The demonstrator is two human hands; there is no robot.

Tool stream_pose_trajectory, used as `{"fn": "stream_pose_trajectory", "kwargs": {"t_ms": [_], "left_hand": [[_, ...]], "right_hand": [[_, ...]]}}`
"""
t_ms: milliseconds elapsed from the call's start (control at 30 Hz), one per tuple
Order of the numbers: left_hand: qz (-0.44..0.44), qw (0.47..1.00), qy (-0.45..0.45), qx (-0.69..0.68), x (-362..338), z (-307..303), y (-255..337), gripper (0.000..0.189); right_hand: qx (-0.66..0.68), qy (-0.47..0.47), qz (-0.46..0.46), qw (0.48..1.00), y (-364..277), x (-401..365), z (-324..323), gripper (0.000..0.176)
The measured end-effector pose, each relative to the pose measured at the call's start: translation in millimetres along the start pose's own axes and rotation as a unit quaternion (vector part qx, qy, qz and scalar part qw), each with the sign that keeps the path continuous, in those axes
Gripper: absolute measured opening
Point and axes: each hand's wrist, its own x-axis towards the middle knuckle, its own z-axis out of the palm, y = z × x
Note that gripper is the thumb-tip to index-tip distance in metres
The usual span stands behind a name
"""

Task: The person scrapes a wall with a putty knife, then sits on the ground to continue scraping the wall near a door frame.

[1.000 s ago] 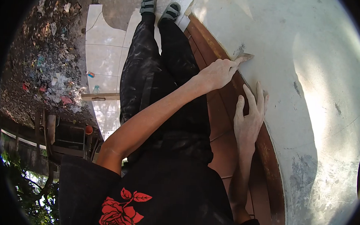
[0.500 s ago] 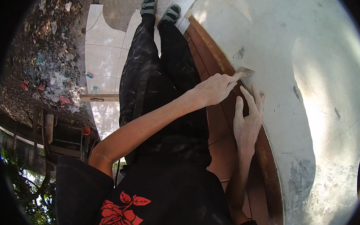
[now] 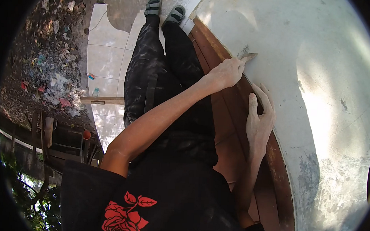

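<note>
My left hand reaches across my body, its fingers closed around a scraper. The scraper's small, flat blade points toward the pale wall surface, beside a dark grey scuff. My right hand is farther down along the brown border. Its fingers are slightly bent and rest near the wall's edge, with the thumb held apart and nothing seen in the grasp. Pale dust coats both hands and forearms. The scraper's handle is mostly hidden in my left fist.
Reddish-brown tiles run between my legs and the wall. My sandals are at the top, on a grey floor. To the left lie white floor tiles, a wooden plank and ground strewn with litter. Bright sun patches fall on the wall.
My left hand and the scraper have moved up the frame along the wall's edge, toward my feet, and slightly left. My right hand has shifted a little to the right.
</note>
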Motion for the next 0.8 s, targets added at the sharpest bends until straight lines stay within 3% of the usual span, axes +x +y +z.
{"fn": "stream_pose_trajectory", "kwargs": {"t_ms": [100, 167, 267, 333, 600, 700, 733, 800], "left_hand": [[-0.051, 0.997, -0.056, 0.003, -4, -13, 12, 0.044], [-0.018, 0.998, -0.059, 0.016, -11, -5, 3, 0.044], [0.059, 0.996, 0.003, 0.062, -6, 5, -13, 0.044], [-0.091, 0.995, -0.043, -0.023, 8, -11, -1, 0.045], [-0.104, 0.991, -0.079, -0.014, -6, -17, 11, 0.047], [-0.064, 0.997, -0.037, -0.007, 30, -6, -30, 0.048], [-0.110, 0.992, -0.051, -0.031, 36, -16, -26, 0.049], [-0.109, 0.991, -0.059, -0.042, 36, -24, -27, 0.050]], "right_hand": [[-0.004, 0.006, -0.001, 1.000, 0, 0, -3, 0.031], [-0.002, 0.001, 0.001, 1.000, -1, 2, -2, 0.031], [0.013, -0.010, 0.006, 1.000, -3, 3, -2, 0.031], [0.024, -0.016, 0.004, 1.000, -3, 5, -4, 0.032], [0.085, -0.048, 0.026, 0.995, -1, 10, -10, 0.033], [0.069, -0.051, 0.041, 0.995, -4, 11, -11, 0.032], [0.070, -0.050, 0.041, 0.995, -4, 10, -12, 0.032], [0.096, -0.053, 0.052, 0.993, -4, 10, -14, 0.032]]}}
